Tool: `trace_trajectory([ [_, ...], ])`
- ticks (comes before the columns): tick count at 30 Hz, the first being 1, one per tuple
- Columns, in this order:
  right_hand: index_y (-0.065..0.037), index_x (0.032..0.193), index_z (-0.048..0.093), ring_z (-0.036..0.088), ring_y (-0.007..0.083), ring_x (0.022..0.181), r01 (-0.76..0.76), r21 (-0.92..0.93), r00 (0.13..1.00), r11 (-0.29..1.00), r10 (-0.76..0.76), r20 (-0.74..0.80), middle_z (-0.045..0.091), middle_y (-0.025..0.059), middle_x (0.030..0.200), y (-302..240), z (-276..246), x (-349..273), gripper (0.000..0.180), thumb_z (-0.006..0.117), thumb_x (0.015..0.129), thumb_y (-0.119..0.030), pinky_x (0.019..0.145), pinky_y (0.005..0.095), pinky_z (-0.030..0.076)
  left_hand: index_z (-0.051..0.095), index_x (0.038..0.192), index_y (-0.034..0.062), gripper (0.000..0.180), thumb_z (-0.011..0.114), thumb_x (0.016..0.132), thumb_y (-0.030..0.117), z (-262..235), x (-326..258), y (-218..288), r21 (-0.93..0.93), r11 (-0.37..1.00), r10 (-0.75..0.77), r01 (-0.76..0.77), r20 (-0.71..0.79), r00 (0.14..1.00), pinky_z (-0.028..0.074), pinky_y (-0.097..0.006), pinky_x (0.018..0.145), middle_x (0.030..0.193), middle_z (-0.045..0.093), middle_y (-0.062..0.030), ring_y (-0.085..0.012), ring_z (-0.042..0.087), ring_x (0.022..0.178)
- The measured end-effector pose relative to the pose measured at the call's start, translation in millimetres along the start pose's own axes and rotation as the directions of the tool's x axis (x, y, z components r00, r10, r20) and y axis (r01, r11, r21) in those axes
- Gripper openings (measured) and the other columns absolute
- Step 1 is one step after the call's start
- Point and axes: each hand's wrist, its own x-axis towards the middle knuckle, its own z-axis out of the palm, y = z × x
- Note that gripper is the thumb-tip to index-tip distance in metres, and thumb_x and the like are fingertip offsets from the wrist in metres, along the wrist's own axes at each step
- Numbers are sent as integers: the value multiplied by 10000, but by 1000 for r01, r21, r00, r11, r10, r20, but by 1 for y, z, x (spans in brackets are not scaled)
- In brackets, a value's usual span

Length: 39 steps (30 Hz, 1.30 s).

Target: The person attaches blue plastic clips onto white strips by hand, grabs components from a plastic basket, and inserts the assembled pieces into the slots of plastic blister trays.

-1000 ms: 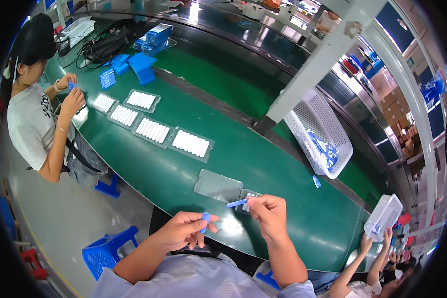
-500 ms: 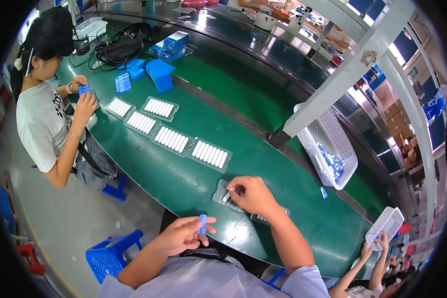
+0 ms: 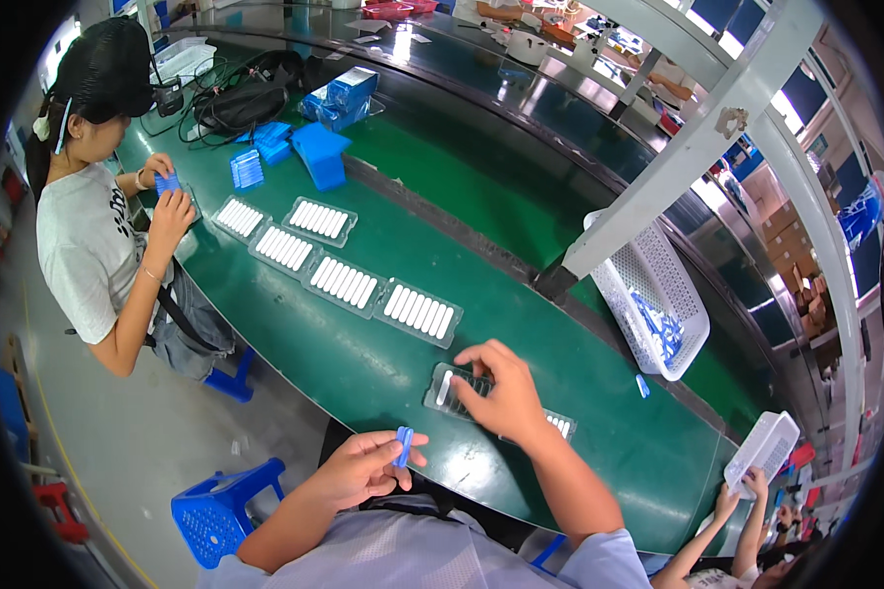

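Note:
My left hand [image 3: 359, 468] pinches a short blue stick-shaped piece [image 3: 404, 447] between thumb and fingers, close in front of my body at the table edge. My right hand [image 3: 506, 395] hovers over a clear plastic tray [image 3: 432, 401], its thumb and index finger spread with nothing visible between them. One white stick [image 3: 445, 387] lies in the slot at the tray's left end. Part of that tray is hidden under the hand. Just right of it, partly behind my right wrist, shows another tray holding white sticks [image 3: 558, 423].
Several clear trays [image 3: 419, 310] filled with white sticks stand ahead on the green table. A white basket [image 3: 692, 353] of blue-and-white pieces stands by a grey post [image 3: 658, 147]. At left a co-worker [image 3: 93, 255] handles blue pieces; a blue stool [image 3: 216, 515] stands below.
My right fingers have parted and lifted off the white stick, which now lies in the tray's end slot. My left hand keeps its hold on the blue piece.

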Motion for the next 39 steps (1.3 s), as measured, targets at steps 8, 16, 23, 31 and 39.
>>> trace_trajectory([
  [8,-37,969,788,532,86,620,-176,462,980,869,113,163,629,27,705,-11,14,-38,127,782,849,-77,556,257,419,528,1369,-41,365,456,1090,183,11,7,-2,69,997,-41,37,59,997,339,-202,477,1133,647,-140,-151,675,794],
  [16,-118,999,798,536,230,748,264,-344,963,901,-266,42,556,23,777,1,10,-40,219,795,812,-234,683,370,382,520,1379,-47,372,447,1089,175,6,-2,-4,92,996,-21,22,-17,1000,337,-208,471,1110,634,-135,-161,662,772],
  [23,-127,1059,781,517,208,799,223,-116,975,968,-222,28,537,8,828,2,-7,-47,271,807,799,-200,733,363,359,520,1387,-34,389,469,1087,208,5,-4,-5,63,998,7,-6,-28,1000,343,-203,461,1112,639,-131,-160,664,767],
  [31,-81,993,792,589,189,644,-9,364,972,931,-78,223,628,62,728,-36,2,-50,170,797,828,-121,598,286,457,545,1355,-35,369,460,1090,207,23,2,-6,105,992,-64,65,-13,998,348,-198,455,1085,638,-130,-154,667,766],
  [39,11,861,751,562,48,622,-446,620,895,646,343,286,689,20,743,18,-13,-33,108,754,911,-86,562,203,434,556,1339,-45,361,459,1090,198,8,-4,-8,102,995,-17,21,-38,999,349,-197,450,1033,622,-127,-151,654,748],
])
